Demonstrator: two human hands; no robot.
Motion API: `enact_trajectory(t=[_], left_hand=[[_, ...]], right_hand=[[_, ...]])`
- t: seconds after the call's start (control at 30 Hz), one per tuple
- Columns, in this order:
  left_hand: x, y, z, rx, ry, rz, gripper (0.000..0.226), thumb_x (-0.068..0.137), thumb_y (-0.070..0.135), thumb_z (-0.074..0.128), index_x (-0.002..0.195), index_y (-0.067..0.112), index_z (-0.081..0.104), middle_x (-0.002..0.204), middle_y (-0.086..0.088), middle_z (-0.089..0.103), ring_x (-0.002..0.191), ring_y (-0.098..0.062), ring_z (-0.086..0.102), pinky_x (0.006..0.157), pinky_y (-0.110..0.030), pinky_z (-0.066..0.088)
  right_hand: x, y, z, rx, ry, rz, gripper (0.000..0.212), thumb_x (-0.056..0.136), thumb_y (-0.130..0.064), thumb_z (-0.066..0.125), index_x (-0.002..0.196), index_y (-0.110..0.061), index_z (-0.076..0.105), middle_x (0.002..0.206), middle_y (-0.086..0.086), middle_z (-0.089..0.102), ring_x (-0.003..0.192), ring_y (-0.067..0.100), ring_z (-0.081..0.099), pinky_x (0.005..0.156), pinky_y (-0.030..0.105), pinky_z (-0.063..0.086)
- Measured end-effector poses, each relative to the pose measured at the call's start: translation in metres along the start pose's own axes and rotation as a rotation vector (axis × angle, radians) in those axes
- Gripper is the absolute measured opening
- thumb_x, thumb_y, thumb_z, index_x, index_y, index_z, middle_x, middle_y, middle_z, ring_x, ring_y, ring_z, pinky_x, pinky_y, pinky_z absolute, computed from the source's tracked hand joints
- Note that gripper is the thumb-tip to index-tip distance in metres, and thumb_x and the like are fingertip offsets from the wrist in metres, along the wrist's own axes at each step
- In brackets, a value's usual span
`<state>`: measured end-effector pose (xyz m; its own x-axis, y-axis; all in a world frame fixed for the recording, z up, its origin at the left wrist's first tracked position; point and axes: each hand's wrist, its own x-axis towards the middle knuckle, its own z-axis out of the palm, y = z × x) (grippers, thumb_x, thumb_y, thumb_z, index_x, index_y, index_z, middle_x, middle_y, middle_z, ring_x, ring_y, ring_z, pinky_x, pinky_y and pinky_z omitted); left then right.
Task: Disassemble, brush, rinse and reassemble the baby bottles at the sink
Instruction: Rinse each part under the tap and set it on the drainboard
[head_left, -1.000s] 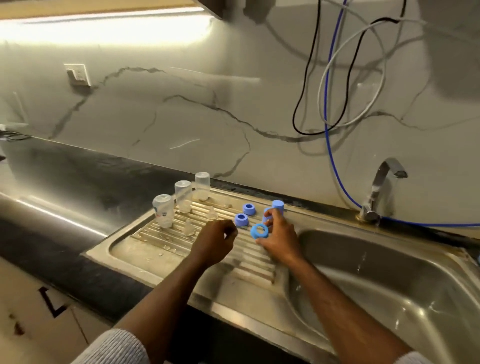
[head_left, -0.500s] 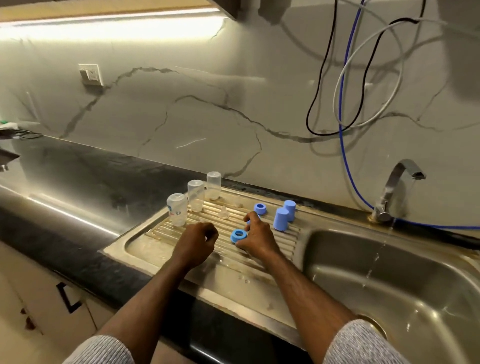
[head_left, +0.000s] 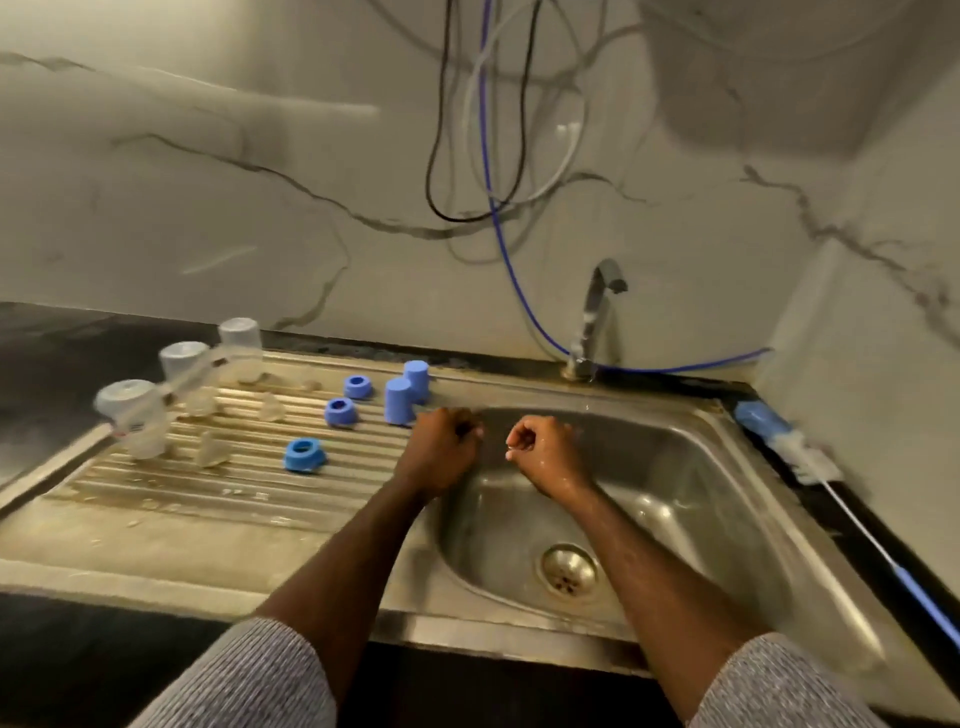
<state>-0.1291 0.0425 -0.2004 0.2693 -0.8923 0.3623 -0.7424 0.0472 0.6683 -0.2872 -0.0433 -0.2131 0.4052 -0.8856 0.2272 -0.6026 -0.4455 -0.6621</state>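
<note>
Closest to me are the two forearms in grey sleeves (head_left: 249, 675) reaching over the front rim of the sink (head_left: 498, 639). Both fists hang over the basin: left hand (head_left: 439, 452) at its left edge, right hand (head_left: 543, 452) just beside it and wet. Fingers on both are curled in tight; as far as I can see neither has hold of anything, though the left is blurry so I wouldn't swear to it. Below the right hand sits the drain (head_left: 569, 569).

Left of the left hand, on the ribbed draining board (head_left: 156, 519), are the bottle bits: nearest a blue ring (head_left: 305, 455), then two more rings (head_left: 341, 412) behind it, and two blue caps (head_left: 399, 401) just behind the left knuckles. Further left, a couple of clear teats (head_left: 210, 451) and three clear bottles (head_left: 132, 418) standing upside down, smeared by motion.

Behind the right hand stands the tap (head_left: 597, 317). Well off to the right, on the dark counter, lies the bottle brush (head_left: 779, 434).
</note>
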Motion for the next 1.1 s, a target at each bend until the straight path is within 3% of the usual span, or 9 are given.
enact_trajectory(t=[0.1, 0.33, 0.43, 0.53, 0.6, 0.7, 0.9, 1.0, 1.1], left_hand=[[0.008, 0.029, 0.064, -0.014, -0.152, 0.032, 0.013, 0.093, 0.021, 0.065, 0.081, 0.02, 0.071, 0.08, 0.001, 0.071, 0.077, -0.014, 0.066, 0.074, -0.032, 0.054], [0.021, 0.053, 0.16, 0.003, -0.582, 0.124, 0.009, 0.094, 0.012, 0.064, 0.094, 0.01, 0.073, 0.091, -0.004, 0.072, 0.078, -0.013, 0.065, 0.077, -0.032, 0.058], [0.028, 0.043, 0.172, 0.031, -0.632, 0.111, 0.007, 0.092, 0.011, 0.067, 0.09, 0.01, 0.074, 0.089, -0.008, 0.074, 0.079, -0.02, 0.07, 0.076, -0.035, 0.06], [0.033, 0.032, 0.177, 0.024, -0.63, 0.082, 0.011, 0.092, 0.007, 0.067, 0.083, 0.011, 0.072, 0.085, -0.01, 0.073, 0.069, -0.019, 0.069, 0.066, -0.032, 0.061], [0.034, 0.027, 0.177, 0.004, -0.612, 0.059, 0.014, 0.092, 0.007, 0.067, 0.079, 0.01, 0.071, 0.081, -0.01, 0.072, 0.061, -0.017, 0.067, 0.059, -0.028, 0.059], [0.037, 0.021, 0.174, -0.023, -0.578, 0.033, 0.011, 0.091, 0.007, 0.068, 0.082, 0.001, 0.071, 0.081, -0.011, 0.073, 0.067, -0.026, 0.071, 0.064, -0.033, 0.061], [0.039, 0.017, 0.169, -0.093, -0.54, -0.023, 0.01, 0.091, 0.005, 0.068, 0.082, 0.007, 0.072, 0.087, -0.01, 0.073, 0.074, -0.027, 0.072, 0.062, -0.024, 0.059], [0.041, 0.015, 0.168, -0.132, -0.508, -0.061, 0.006, 0.093, 0.006, 0.067, 0.09, 0.005, 0.072, 0.089, -0.01, 0.072, 0.075, -0.023, 0.07, 0.056, -0.017, 0.053], [0.042, 0.013, 0.167, -0.187, -0.415, -0.131, 0.006, 0.094, 0.012, 0.067, 0.099, 0.012, 0.07, 0.091, -0.005, 0.069, 0.078, -0.019, 0.067, 0.052, -0.018, 0.049]], right_hand=[[-0.009, 0.056, -0.043, -0.069, -0.009, 0.083, 0.017, 0.077, -0.005, 0.075, 0.077, -0.022, 0.072, 0.07, -0.007, 0.068, 0.067, 0.006, 0.063, 0.063, 0.018, 0.049], [-0.043, 0.174, -0.099, -0.214, -0.441, 0.394, 0.017, 0.077, -0.001, 0.08, 0.086, -0.013, 0.072, 0.077, 0.004, 0.069, 0.063, 0.008, 0.062, 0.054, 0.018, 0.048], [-0.04, 0.183, -0.098, -0.31, -0.602, 0.475, 0.016, 0.077, -0.014, 0.084, 0.091, -0.013, 0.075, 0.081, 0.003, 0.072, 0.073, 0.013, 0.067, 0.062, 0.026, 0.052], [-0.036, 0.177, -0.094, -0.421, -0.807, 0.512, 0.026, 0.072, -0.028, 0.09, 0.091, -0.017, 0.075, 0.078, -0.003, 0.069, 0.079, 0.017, 0.066, 0.071, 0.033, 0.057], [-0.037, 0.171, -0.089, -0.543, -0.924, 0.531, 0.04, 0.069, -0.031, 0.091, 0.101, -0.011, 0.076, 0.08, -0.001, 0.068, 0.088, 0.023, 0.069, 0.082, 0.039, 0.059], [-0.037, 0.168, -0.081, -0.693, -0.997, 0.507, 0.047, 0.064, -0.03, 0.094, 0.104, -0.012, 0.077, 0.094, 0.004, 0.072, 0.096, 0.029, 0.071, 0.085, 0.042, 0.06], [-0.037, 0.172, -0.076, -0.686, -0.868, 0.494, 0.033, 0.069, -0.017, 0.088, 0.1, -0.014, 0.077, 0.098, 0.005, 0.074, 0.088, 0.023, 0.071, 0.082, 0.039, 0.061], [-0.026, 0.166, -0.079, -0.404, -0.605, 0.449, 0.022, 0.075, -0.005, 0.081, 0.093, -0.014, 0.074, 0.089, 0.003, 0.071, 0.078, 0.016, 0.067, 0.067, 0.03, 0.059], [-0.008, 0.151, -0.073, 0.017, -0.324, 0.415, 0.028, 0.08, 0.004, 0.074, 0.104, -0.008, 0.07, 0.087, 0.002, 0.066, 0.083, 0.017, 0.064, 0.066, 0.03, 0.057]])
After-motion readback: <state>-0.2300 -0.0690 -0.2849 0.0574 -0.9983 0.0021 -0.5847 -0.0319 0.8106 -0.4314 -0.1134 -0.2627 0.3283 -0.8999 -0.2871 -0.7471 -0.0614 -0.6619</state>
